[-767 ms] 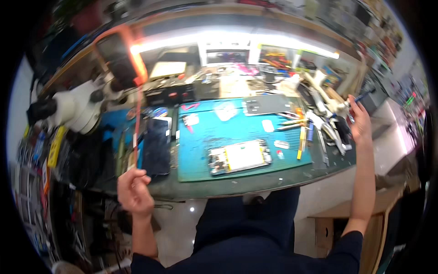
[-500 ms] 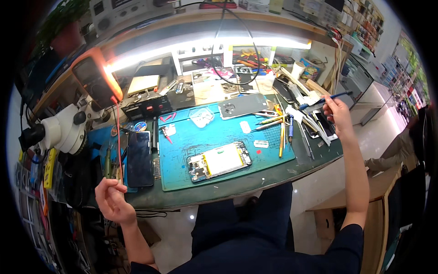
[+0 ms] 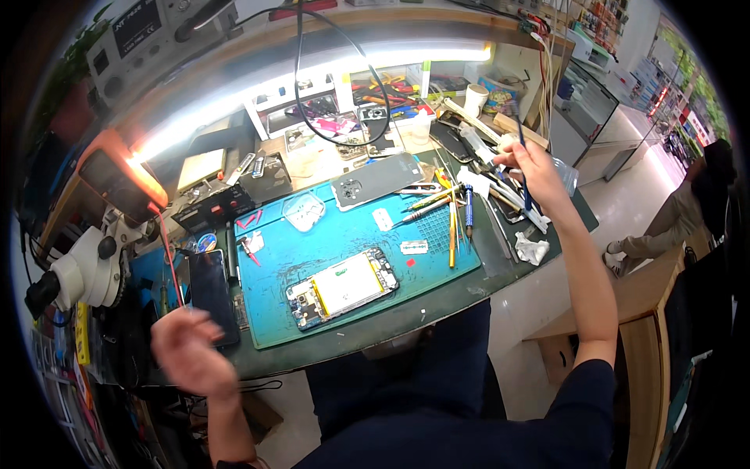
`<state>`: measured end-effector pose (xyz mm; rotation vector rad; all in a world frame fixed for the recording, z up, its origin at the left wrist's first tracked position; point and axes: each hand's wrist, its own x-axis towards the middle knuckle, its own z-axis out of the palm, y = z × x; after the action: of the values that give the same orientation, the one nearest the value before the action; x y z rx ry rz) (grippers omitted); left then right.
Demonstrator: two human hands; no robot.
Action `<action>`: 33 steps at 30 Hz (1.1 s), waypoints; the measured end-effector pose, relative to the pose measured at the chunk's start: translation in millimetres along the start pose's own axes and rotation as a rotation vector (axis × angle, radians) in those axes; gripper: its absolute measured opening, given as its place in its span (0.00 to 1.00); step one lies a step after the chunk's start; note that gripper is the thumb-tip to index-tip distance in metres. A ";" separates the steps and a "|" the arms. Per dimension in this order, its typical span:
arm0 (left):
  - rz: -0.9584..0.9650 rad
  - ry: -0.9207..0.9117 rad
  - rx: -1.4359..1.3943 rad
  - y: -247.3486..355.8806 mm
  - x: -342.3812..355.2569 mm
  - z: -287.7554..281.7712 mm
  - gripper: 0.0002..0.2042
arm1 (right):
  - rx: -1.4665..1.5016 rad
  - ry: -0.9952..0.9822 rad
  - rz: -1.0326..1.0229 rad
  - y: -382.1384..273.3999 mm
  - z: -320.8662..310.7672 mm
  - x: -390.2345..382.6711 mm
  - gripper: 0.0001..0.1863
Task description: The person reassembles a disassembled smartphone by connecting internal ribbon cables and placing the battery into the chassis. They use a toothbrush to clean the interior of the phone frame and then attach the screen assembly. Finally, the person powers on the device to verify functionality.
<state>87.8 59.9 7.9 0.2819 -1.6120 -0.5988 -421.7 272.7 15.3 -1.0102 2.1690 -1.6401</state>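
My right hand (image 3: 530, 170), raised over the tool pile at the bench's right, grips a slim dark blue tool (image 3: 526, 197), held nearly upright. Low at the bench's left, my left hand (image 3: 195, 352) is smeared by motion, near a red wire (image 3: 169, 258) and a dark phone (image 3: 205, 289); what it holds is unclear. An opened phone (image 3: 344, 288) with its inner parts showing lies on the blue mat (image 3: 269, 246). A grey back cover (image 3: 379, 180) lies behind it, beside loose pens and screwdrivers (image 3: 451, 238).
A white microscope (image 3: 82, 277) and an orange-framed screen (image 3: 117, 176) stand at left. A black cable loop (image 3: 367, 141) hangs from the shelf over the bench. At right are a wooden cabinet (image 3: 641, 348), a glass counter (image 3: 590, 125) and another person's legs (image 3: 656, 223).
My right hand has moved up and leftward in the view, its tool turning from slanted to nearly upright. The view has shifted. My left hand is lower left in the picture, now blurred.
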 end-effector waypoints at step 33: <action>0.806 -1.222 0.033 61.0 -11.9 260.3 0.22 | 1.390 -0.415 0.952 19.2 -33.5 -297.0 0.33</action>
<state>-154.8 172.1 21.7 -0.8631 -2.6447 -0.0483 -230.5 492.8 -53.1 0.1311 0.5885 -1.5920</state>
